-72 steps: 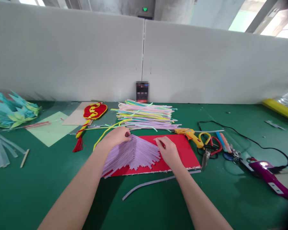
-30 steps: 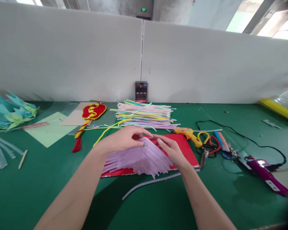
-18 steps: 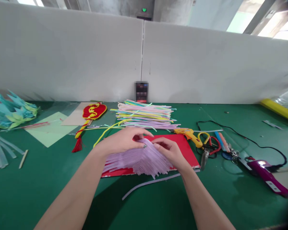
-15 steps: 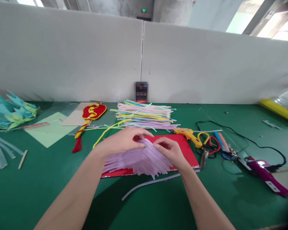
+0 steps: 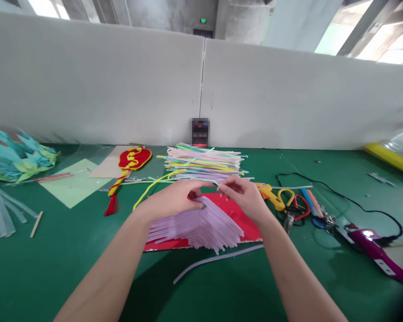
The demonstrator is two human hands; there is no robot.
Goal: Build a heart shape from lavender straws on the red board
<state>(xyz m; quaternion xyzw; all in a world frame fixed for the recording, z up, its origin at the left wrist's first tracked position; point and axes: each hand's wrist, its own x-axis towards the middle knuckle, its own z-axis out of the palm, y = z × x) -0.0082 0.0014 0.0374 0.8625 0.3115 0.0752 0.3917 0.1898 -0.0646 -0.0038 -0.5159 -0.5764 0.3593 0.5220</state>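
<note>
A lavender piece of pipe cleaners point(image 5: 204, 226), set side by side in a V pattern, lies over a red board point(image 5: 251, 223). My left hand point(image 5: 176, 197) holds its upper edge, thumb in front and forefinger curved above. Just right of that, my right hand point(image 5: 243, 197) is raised off the piece, its thumb and forefinger pinched together. Whatever may be between those fingertips is too small to make out. One loose lavender pipe cleaner point(image 5: 215, 258) lies in front of the board.
Behind my hands is a pile of coloured pipe cleaners point(image 5: 204, 162). A yellow glue gun point(image 5: 272, 197), scissors point(image 5: 293, 205) and a purple corded tool point(image 5: 372, 250) lie right. A red tasselled ornament point(image 5: 134, 158) and blue-green paper-like petals point(image 5: 16, 156) are left.
My right hand has left the top edge of the lavender piece and moved up and slightly right. My left hand stays on the piece.
</note>
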